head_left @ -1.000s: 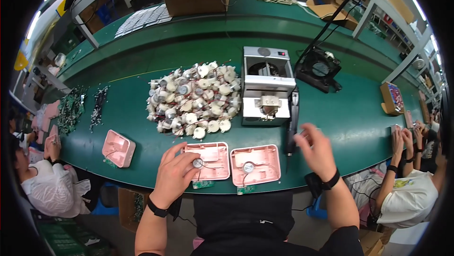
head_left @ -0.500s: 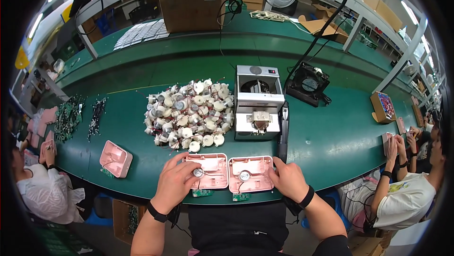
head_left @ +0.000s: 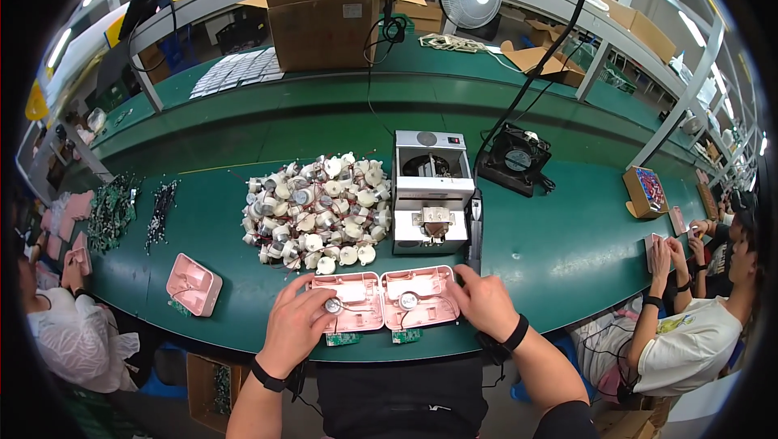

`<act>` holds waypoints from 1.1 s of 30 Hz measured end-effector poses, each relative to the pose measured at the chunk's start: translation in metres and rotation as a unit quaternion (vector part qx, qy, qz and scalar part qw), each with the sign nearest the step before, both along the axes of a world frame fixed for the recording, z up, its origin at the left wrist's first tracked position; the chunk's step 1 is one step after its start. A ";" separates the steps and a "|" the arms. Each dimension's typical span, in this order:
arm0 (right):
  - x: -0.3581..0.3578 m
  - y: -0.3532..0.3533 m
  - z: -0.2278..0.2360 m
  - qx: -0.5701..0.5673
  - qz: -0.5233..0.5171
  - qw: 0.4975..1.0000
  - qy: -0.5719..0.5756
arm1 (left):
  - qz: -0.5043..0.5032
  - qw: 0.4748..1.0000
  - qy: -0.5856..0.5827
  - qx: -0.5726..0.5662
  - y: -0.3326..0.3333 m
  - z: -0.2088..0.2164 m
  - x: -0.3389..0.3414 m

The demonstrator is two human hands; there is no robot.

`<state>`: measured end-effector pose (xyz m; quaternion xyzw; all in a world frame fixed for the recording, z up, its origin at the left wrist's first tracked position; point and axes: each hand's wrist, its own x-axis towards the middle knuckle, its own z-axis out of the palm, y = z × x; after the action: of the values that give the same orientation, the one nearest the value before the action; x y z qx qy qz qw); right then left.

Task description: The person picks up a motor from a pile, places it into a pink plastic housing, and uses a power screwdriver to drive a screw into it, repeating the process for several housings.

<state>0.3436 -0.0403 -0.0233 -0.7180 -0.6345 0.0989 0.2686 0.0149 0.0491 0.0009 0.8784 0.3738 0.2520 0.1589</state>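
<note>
Two open pink plastic housings lie side by side at the bench's front edge. Over the outer wall of the left housing (head_left: 354,321) my left hand (head_left: 293,321) is closed, its thumb and fingertips at a round metal-capped motor (head_left: 332,305) inside. My right hand (head_left: 489,306) grips the outer edge of the right housing (head_left: 440,309) between thumb and fingers. A second round motor (head_left: 408,300) with thin wires sits in that one. Below the housings, a green circuit board (head_left: 343,339) and another green board (head_left: 408,336) stick out.
Beyond the housings stand a heap of white motors (head_left: 316,208) and a grey-white machine (head_left: 432,196). A black fan unit (head_left: 516,158) lies farther right. At left are another pink housing (head_left: 194,283) and green boards (head_left: 113,212). Co-workers sit at both sides.
My view has shifted slightly. Both housings have moved a little away from the bench's front edge, and the gap between them has narrowed. Both hands keep their grip.
</note>
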 end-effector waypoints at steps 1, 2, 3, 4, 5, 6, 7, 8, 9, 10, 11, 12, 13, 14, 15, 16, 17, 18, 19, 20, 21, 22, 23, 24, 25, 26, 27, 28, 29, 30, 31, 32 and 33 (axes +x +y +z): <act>0.003 0.000 0.004 0.010 -0.026 0.999 0.020 | -0.002 1.000 -0.006 0.001 -0.001 0.004 -0.001; 0.007 0.001 0.007 0.020 -0.051 0.998 0.041 | -0.004 1.000 -0.012 0.003 -0.002 0.005 -0.002; 0.011 0.005 0.010 0.019 -0.051 0.998 0.041 | -0.004 1.000 -0.012 0.001 -0.003 0.003 -0.005; 0.017 0.014 0.014 0.053 -0.102 0.993 0.035 | 0.031 0.998 -0.050 -0.012 -0.004 0.000 -0.014; 0.022 0.018 0.019 0.087 -0.156 0.984 0.027 | 0.061 0.994 -0.090 -0.025 -0.006 -0.002 -0.022; 0.028 0.024 0.016 0.087 -0.160 0.983 0.025 | 0.091 0.987 -0.128 -0.038 -0.007 -0.004 -0.027; 0.036 0.032 0.005 0.076 -0.165 0.983 0.006 | 0.086 0.987 -0.129 -0.040 -0.009 -0.008 -0.029; 0.043 0.042 -0.005 0.068 -0.168 0.983 -0.013 | 0.119 0.976 -0.162 -0.086 -0.009 -0.015 -0.031; 0.050 0.050 -0.012 0.069 -0.169 0.983 -0.014 | 0.150 0.960 -0.194 -0.132 -0.008 -0.023 -0.031; 0.057 0.059 -0.020 0.030 -0.161 0.987 0.000 | 0.183 0.940 -0.226 -0.179 -0.008 -0.030 -0.031; 0.063 0.066 -0.023 -0.010 -0.151 0.988 0.014 | 0.182 0.940 -0.228 -0.178 -0.009 -0.037 -0.030; 0.069 0.068 -0.025 -0.049 -0.142 0.988 0.027 | 0.181 0.935 -0.233 -0.198 -0.008 -0.044 -0.028; 0.071 0.067 -0.025 -0.050 -0.139 0.989 0.025 | 0.183 0.929 -0.237 -0.219 -0.010 -0.047 -0.027; 0.073 0.065 -0.025 -0.047 -0.130 0.985 0.100 | 0.184 0.922 -0.242 -0.240 -0.012 -0.048 -0.026; 0.076 0.063 -0.024 -0.044 -0.120 0.976 0.174 | 0.186 0.920 -0.244 -0.242 -0.014 -0.048 -0.026; 0.080 0.060 -0.023 -0.041 -0.111 0.962 0.247 | 0.192 0.929 -0.245 -0.201 -0.015 -0.049 -0.027; 0.086 0.055 -0.020 -0.045 -0.111 0.962 0.244 | 0.197 0.935 -0.246 -0.160 -0.016 -0.047 -0.027; 0.086 0.047 -0.007 0.021 -0.103 0.942 0.319 | 0.207 0.939 -0.246 -0.120 -0.020 -0.044 -0.026; 0.083 0.039 0.009 0.087 -0.097 0.911 0.391 | 0.210 0.938 -0.247 -0.125 -0.025 -0.038 -0.025; 0.075 0.034 0.029 0.081 -0.098 0.912 0.390 | 0.161 0.961 -0.208 -0.081 -0.031 -0.030 -0.025; 0.065 0.030 0.052 0.136 -0.080 0.863 0.480 | 0.110 0.979 -0.169 -0.037 -0.036 -0.021 -0.023; 0.055 0.027 0.076 0.192 -0.061 0.802 0.562 | 0.058 0.990 -0.130 0.009 -0.041 -0.012 -0.019; 0.046 0.029 0.093 0.189 -0.061 0.804 0.561 | 0.060 0.989 -0.132 0.006 -0.043 -0.005 -0.010; 0.037 0.032 0.108 0.230 -0.029 0.801 0.552 | -0.007 0.997 -0.078 0.023 -0.045 0.003 0.004; 0.031 0.035 0.119 0.273 0.003 0.797 0.539 | -0.076 0.996 -0.025 0.041 -0.046 0.008 0.017; 0.025 0.039 0.125 0.270 0.003 0.798 0.539 | -0.075 0.996 -0.026 0.039 -0.047 0.009 0.027; 0.020 0.043 0.130 0.261 0.028 0.804 0.534 | -0.095 0.995 -0.001 0.033 -0.047 0.008 0.036; 0.016 0.046 0.133 0.253 0.052 0.810 0.526 | -0.118 0.992 0.024 0.028 -0.046 0.006 0.045; 0.011 0.051 0.136 0.245 0.076 0.815 0.519 | -0.140 0.989 0.048 0.024 -0.045 0.003 0.051; 0.005 0.057 0.139 0.246 0.074 0.816 0.517 | -0.143 0.988 0.047 0.024 -0.044 0.000 0.055; -0.002 0.064 0.140 0.265 0.079 0.817 0.506 | -0.139 0.988 0.056 0.023 -0.042 -0.004 0.058; -0.009 0.071 0.141 0.283 0.085 0.818 0.494 | -0.136 0.988 0.066 0.022 -0.041 -0.007 0.060; -0.014 0.077 0.142 0.302 0.092 0.817 0.482 | -0.131 0.988 0.077 0.022 -0.041 -0.008 0.061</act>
<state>0.3295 0.0369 0.1183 -0.3997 -0.4849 0.2606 0.7330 0.0760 0.0086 -0.0071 0.9398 0.2608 0.1691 0.1423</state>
